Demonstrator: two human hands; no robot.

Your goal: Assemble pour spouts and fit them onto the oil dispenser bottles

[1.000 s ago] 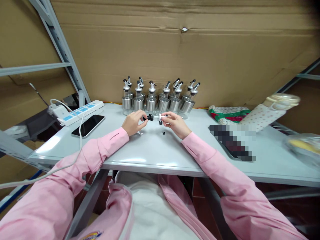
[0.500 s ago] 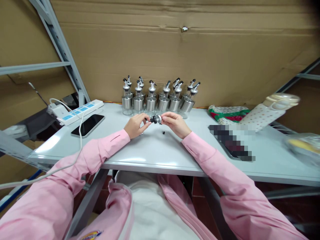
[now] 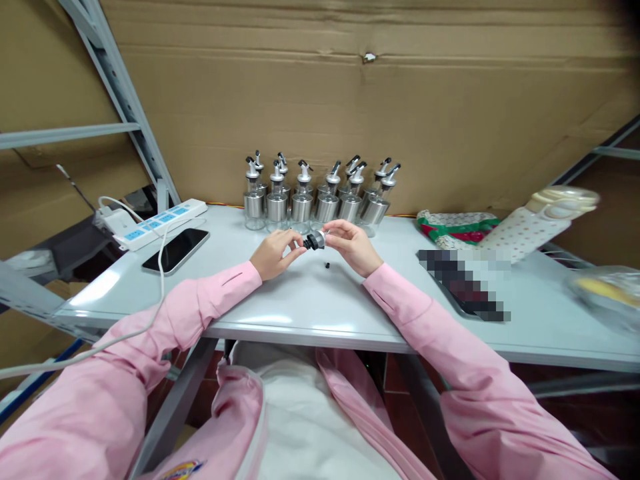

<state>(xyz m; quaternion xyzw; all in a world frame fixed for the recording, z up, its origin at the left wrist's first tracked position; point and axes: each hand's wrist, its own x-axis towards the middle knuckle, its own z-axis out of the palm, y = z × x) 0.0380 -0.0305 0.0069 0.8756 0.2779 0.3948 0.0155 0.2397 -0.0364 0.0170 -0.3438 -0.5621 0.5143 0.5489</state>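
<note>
Between my hands, just above the table, is a bottle pourer (image 3: 315,241) with a ribbed black stopper and a silvery top. My left hand (image 3: 275,253) pinches its black stopper end from the left. Thumb and fingers of my right hand (image 3: 353,247) grip the silvery end from the right and partly hide it. A small black cap-like piece (image 3: 327,265) lies on the table below the pourer. Behind my hands stand several glass bottles (image 3: 302,207) with steel sleeves, each topped by a similar pourer.
On the left of the grey table (image 3: 300,303) are a phone (image 3: 176,251) and a power strip (image 3: 160,225) with a white cable. To the right are a blurred-out dark device (image 3: 463,287), a dotted tumbler (image 3: 537,223), a patterned cloth (image 3: 455,227) and a plastic-wrapped item (image 3: 607,293).
The pourer has shifted slightly right and tilted a little between my fingers. My left hand has moved slightly right with it; my right hand's fingers have changed their hold at the silvery end.
</note>
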